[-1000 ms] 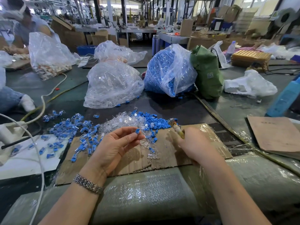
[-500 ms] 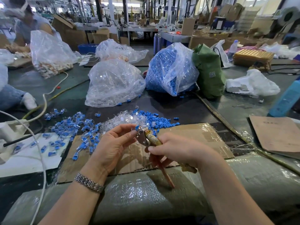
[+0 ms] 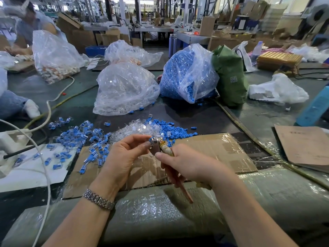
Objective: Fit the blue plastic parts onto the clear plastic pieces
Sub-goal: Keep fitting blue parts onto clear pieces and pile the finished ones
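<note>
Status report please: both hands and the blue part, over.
Left hand pinches blue part at pliers' tip. Right hand grips pliers. Nothing blocking between the hands.

Two hands at work: left hand (image 3: 122,157) and right hand (image 3: 190,166). One pair of pliers (image 3: 161,148). One cardboard sheet (image 3: 213,152) by the tabletop's near edge. Toward the far edge, one bag of blue parts (image 3: 187,75), one bag of clear pieces (image 3: 124,90), one green bag (image 3: 229,77). Loose blue parts (image 3: 174,130) and clear pieces (image 3: 135,129): too many to count.
</note>
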`<state>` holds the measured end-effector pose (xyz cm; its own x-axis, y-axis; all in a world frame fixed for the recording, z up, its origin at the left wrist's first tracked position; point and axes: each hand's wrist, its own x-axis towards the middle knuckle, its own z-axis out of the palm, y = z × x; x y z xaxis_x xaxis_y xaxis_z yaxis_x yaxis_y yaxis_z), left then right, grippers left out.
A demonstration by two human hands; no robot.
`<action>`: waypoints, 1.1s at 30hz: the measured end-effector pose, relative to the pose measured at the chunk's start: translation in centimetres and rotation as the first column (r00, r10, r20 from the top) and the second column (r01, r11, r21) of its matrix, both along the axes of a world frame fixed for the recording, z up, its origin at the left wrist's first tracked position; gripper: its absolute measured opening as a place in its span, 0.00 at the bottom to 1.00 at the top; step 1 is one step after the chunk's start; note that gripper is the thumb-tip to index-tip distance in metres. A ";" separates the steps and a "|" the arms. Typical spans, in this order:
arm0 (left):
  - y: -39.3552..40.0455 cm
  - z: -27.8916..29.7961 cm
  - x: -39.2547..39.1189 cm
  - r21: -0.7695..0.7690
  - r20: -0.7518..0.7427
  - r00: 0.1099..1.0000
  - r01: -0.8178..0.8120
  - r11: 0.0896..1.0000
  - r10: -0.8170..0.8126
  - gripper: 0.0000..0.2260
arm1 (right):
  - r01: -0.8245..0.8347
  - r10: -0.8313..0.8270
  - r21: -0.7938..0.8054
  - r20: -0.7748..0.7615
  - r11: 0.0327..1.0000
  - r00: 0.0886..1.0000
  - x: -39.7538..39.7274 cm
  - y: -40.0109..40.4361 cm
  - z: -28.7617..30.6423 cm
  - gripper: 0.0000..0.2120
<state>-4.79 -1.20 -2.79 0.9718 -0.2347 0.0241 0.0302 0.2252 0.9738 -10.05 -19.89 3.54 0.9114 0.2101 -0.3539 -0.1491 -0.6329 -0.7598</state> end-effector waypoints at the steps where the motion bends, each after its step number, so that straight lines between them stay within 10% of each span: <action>1: 0.0 0.0 0.0 0.003 0.002 1.000 -0.004 1.000 0.004 0.17 | 0.003 -0.003 -0.002 0.005 1.000 1.000 0.0 0.1 -0.1 0.23; 9: 0.3 0.1 -0.2 0.196 0.201 0.955 -0.257 0.946 0.218 0.06 | 0.126 -0.119 -0.057 0.114 0.990 0.986 0.9 -1.7 -0.7 0.18; 13: 1.0 -0.1 0.5 0.405 0.391 0.773 -0.632 0.660 0.500 0.06 | 0.375 -0.231 -0.455 0.342 0.808 0.911 2.1 -4.8 -2.1 0.17; 21: 1.3 -0.6 0.8 0.633 0.546 0.700 -0.705 0.321 0.461 0.11 | 0.517 -0.256 -0.715 0.450 0.472 0.856 2.9 -6.0 -5.6 0.31; 27: -0.4 -0.1 -0.4 0.592 0.635 0.754 -0.616 0.520 0.169 0.06 | 0.338 0.010 -0.470 0.594 0.815 0.804 3.8 -3.9 -4.8 0.09; 33: -0.6 0.0 -1.0 0.647 0.664 0.740 -0.638 0.418 0.103 0.11 | 0.215 0.126 -0.492 0.571 0.844 0.811 4.2 -2.6 -5.8 0.08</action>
<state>-5.80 -1.75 -2.82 0.8641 -0.0199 0.5029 -0.3269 -0.7820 0.5308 -5.89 -22.53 -2.29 0.9770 0.1078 0.1839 0.1561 -0.9493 -0.2730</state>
